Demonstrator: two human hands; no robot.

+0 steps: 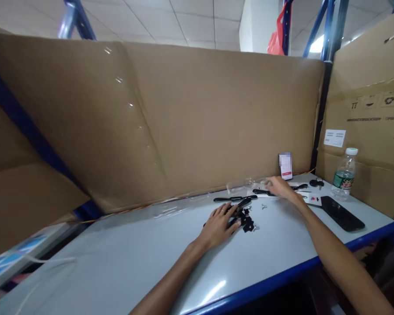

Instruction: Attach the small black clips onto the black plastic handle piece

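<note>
My left hand (pixel 219 225) lies palm down with its fingers apart at the left side of a pile of small black parts (pixel 248 224). A short black handle-like piece (pixel 244 202) sits right beside its fingertips. Farther back, my right hand (pixel 279 187) has its fingers curled together near some clear plastic packaging (pixel 241 187); what they pinch, if anything, is too small to make out. One slim black strip-shaped piece (pixel 235 198) lies behind the left hand, and another (pixel 261 192) is just left of the right hand. A small silvery screw-like part (pixel 264 206) rests between the hands.
A phone (pixel 285 166) leans on the cardboard wall (pixel 216 118). At the right are keys (pixel 317 183), a water bottle (pixel 343 177) and a long black flat-headed item (pixel 342 213) with a card. A blue edge (pixel 357 243) borders the grey tabletop (pixel 134 258).
</note>
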